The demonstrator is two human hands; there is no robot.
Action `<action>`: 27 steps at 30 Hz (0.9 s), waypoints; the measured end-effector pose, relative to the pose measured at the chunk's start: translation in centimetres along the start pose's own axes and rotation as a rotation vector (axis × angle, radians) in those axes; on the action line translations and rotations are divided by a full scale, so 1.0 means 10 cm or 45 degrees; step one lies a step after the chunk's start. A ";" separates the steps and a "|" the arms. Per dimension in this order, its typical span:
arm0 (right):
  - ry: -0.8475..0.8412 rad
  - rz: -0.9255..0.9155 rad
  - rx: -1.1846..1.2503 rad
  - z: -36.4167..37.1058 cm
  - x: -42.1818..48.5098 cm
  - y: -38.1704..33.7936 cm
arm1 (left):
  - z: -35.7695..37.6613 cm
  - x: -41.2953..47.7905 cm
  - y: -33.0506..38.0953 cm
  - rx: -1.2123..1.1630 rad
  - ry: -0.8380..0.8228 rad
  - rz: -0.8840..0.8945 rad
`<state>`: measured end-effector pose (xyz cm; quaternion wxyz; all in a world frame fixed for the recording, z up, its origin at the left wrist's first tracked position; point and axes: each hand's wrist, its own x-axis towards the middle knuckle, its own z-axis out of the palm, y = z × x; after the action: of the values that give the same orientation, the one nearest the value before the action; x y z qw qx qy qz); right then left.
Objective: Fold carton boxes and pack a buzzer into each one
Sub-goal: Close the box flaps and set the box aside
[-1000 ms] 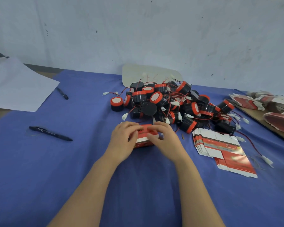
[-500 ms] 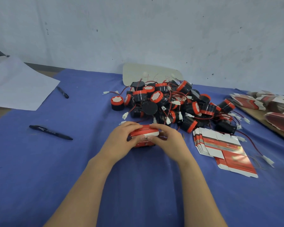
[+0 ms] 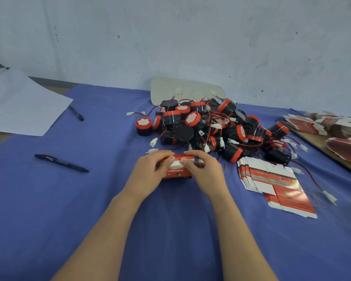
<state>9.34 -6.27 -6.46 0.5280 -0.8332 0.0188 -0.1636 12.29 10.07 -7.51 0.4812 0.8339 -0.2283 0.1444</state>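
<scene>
Centrally, the carton stands on the tabletop just in front of the buzzers, red printed face toward the camera, held between both hands. The left hand curls round its left end and the right hand round its right; fingers hook over the top edge, and both thumbs pinch the white flap lying along that edge. Judged step: closing the top flap; whether a buzzer already sits inside cannot be seen. For a clean closure, hold the walls square with the fingers, press the flap down evenly with both thumbs, and steer its tongue inside the front wall rather than over it, tucking any loose lead in first. Behind, the buzzers lie heaped with tangled red leads; to the right, flat cartons lie fanned in a stack, near enough for the next fold
</scene>
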 end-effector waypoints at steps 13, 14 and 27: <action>-0.013 0.030 -0.119 0.04 0.01 0.06 | 0.04 -0.04 0.03 -0.110 -0.008 -0.066; -0.018 0.029 -0.117 0.03 0.01 0.07 | 0.04 -0.04 0.03 -0.114 -0.004 -0.069; 0.096 0.052 0.055 0.06 -0.01 0.05 | 0.04 -0.05 0.05 -0.182 0.019 -0.087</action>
<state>9.47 -5.97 -7.11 0.5480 -0.8142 0.0520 -0.1845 11.68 9.64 -7.58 0.5460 0.8036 -0.2058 0.1172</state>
